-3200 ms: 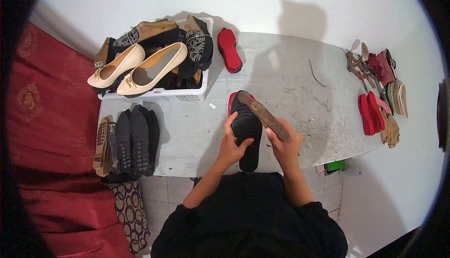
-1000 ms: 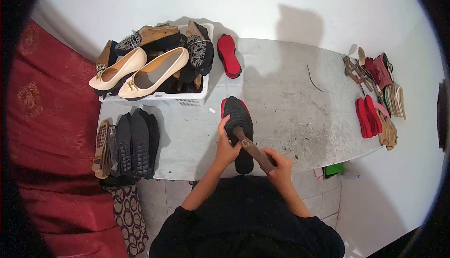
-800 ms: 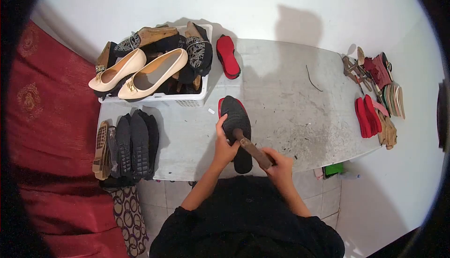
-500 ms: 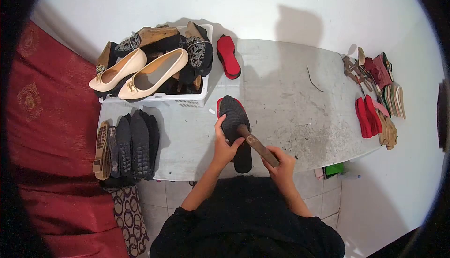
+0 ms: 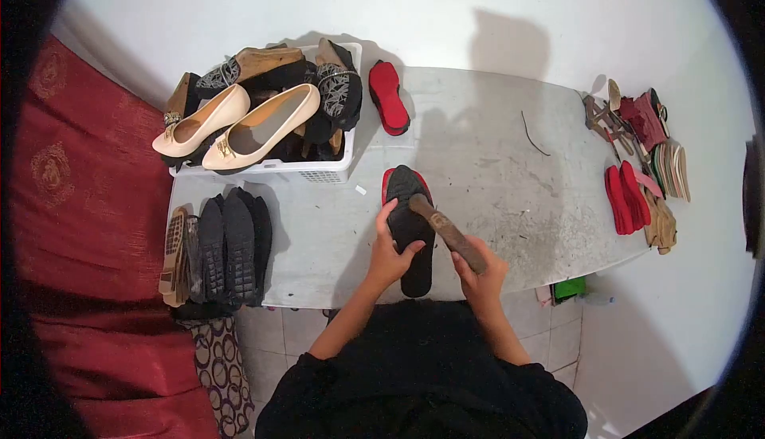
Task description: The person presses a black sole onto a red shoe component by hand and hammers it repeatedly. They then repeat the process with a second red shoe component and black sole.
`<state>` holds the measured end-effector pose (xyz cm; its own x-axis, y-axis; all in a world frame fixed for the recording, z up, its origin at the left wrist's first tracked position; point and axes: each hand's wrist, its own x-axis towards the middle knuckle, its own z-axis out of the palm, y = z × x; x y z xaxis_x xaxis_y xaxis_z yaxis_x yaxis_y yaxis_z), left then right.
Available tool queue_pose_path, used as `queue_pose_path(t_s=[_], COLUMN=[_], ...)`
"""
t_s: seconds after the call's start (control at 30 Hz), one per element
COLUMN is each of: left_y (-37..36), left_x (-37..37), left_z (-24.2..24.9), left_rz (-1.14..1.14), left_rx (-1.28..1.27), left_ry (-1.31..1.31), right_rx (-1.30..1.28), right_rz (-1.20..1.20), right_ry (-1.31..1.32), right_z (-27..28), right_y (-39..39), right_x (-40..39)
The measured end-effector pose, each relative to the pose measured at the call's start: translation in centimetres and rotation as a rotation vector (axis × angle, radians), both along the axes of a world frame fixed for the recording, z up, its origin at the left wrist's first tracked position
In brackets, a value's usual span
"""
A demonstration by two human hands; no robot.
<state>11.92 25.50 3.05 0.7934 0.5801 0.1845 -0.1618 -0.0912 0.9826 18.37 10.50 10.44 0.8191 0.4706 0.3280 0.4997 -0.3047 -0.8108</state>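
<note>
On the table lies a black ridged shoe sole [image 5: 416, 268] with a red edge showing at its upper end. My left hand [image 5: 390, 252] grips it by the left side, fingers along the edge and the thumb across the surface. My right hand [image 5: 482, 273] is wrapped around the handle of a worn, wooden-handled hammer [image 5: 453, 233]. The hammer slants up and left, its rounded brown end right over the upper half of the sole.
A white basket [image 5: 339, 170] holds shoe lasts and cream flats [image 5: 263, 128]. Black soles [image 5: 237, 244] stand at the left; a red-topped sole [image 5: 388, 98] lies farther back. Red pieces [image 5: 625, 198] and stacked insoles [image 5: 671, 172] sit at the right edge. A thin dark strip [image 5: 532, 135] lies on the table.
The sole and my left hand have shifted slightly right. The hammer's end has moved a little up the sole, and my right hand has moved slightly up and right.
</note>
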Motion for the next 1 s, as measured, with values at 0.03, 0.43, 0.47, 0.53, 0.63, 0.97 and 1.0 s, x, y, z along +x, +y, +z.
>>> queue_pose_path(t_s=[0.03, 0.43, 0.47, 0.53, 0.63, 0.97, 1.0], left_y=[0.0, -1.0, -1.0, -1.0, -1.0, 0.1, 0.1], left_x=[-0.1, -0.3, -0.3, -0.4, -0.3, -0.1, -0.2], left_z=[-0.2, -0.8, -0.7, -0.9, -1.9, -1.6, -1.3], left_rz=[0.003, -0.041, -0.032, -0.016, -0.016, 0.021, 0.051], left_rx=[-0.003, 0.044, 0.09, 0.129, 0.147, -0.16, -0.127], left_ry=[0.002, 0.079, 0.099, 0.125, 0.047, -0.011, -0.018], right_rx=[-0.003, -0.093, -0.035, 0.017, -0.119, -0.105, -0.048], right_rz=[0.003, -0.04, -0.057, -0.068, -0.015, 0.01, 0.009], right_ry=[0.002, 0.087, 0.049, 0.017, 0.082, 0.046, 0.017], right_z=[0.3, 0.9, 0.5, 0.6, 1.7, 0.6, 0.4], right_y=[0.0, 0.7, 0.8, 0.9, 0.9, 0.2, 0.2], right_x=[0.0, 1.5, 1.6, 1.7, 2.0, 2.2, 2.0])
